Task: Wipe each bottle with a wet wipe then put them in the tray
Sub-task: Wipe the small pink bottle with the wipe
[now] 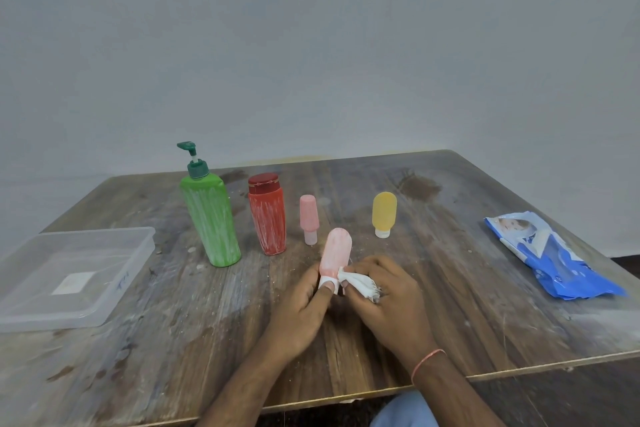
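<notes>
My left hand [304, 302] grips a small pink bottle [335, 251] by its white cap end, body pointing up and away. My right hand [384, 291] holds a bunched white wet wipe [356, 282] against the bottle's lower part. On the table behind stand a tall green pump bottle [211, 218], a red bottle [267, 215], a small pink bottle [309, 218] and a yellow bottle [383, 213], the last two upside down on their caps. The green and red ones are streaked white. A clear plastic tray [20, 315] lies at the left, with no bottle in it.
A blue pack of wet wipes [550, 253] lies at the right of the worn wooden table [485, 322]. The table's front edge runs just below my wrists. A grey wall stands behind the table.
</notes>
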Available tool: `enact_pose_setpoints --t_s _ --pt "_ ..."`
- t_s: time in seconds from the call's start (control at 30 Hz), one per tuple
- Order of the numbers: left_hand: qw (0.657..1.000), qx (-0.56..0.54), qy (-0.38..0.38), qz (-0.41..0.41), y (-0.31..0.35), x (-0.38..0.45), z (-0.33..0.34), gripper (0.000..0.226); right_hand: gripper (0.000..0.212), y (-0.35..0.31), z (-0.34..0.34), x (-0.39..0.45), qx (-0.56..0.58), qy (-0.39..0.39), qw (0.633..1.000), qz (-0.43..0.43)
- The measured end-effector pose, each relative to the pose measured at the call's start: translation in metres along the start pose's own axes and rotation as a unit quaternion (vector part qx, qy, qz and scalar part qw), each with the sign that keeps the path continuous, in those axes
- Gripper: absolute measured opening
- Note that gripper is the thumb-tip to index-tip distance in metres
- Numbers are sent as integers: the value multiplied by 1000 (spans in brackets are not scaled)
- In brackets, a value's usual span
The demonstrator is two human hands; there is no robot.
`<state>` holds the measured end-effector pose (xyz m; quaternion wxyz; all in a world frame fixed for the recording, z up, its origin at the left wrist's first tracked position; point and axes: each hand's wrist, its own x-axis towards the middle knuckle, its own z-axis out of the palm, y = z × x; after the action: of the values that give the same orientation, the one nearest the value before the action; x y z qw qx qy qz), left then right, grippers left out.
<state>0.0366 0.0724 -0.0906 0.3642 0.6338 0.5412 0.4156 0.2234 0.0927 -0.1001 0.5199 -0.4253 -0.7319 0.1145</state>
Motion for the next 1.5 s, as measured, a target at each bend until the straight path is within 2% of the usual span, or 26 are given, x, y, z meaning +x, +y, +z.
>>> enact_pose_setpoints --t_s 0.4,0.6,0.7,0.8,0.93,1.07,1.13,1.3,1.5 --pt "999 -25 -10 -21 6 2 -6 41 26 2 0 1 -15 -14 1000 2" --pt "999 -36 10 -29 1 2 -4 29 19 1 0 1 -18 -35 999 7" --pt "999 -35 21 -34 -1 3 -3 30 14 4 2 1 -34 -41 998 21" --pt "999 -19 12 -25 -1 1 -2 28 24 6 3 1 -55 -24 997 50" --pt "1000 -8 15 -20 -1 0 -1 29 21 2 1 2 -24 -22 999 36" --pt "1000 6 11 -10 -2 0 0 25 22 3 1 2 -22 -11 998 58" --pt "1000 20 6 -4 -3 -1 1 32 16 4 0 2 -27 1 998 53" --pt "1000 17 13 7 -6 0 2 38 29 1 0 1 2 -22 999 33" --pt "999 32 20 24 -5 -1 4 25 28 1 -1 2 -9 2 1000 22"
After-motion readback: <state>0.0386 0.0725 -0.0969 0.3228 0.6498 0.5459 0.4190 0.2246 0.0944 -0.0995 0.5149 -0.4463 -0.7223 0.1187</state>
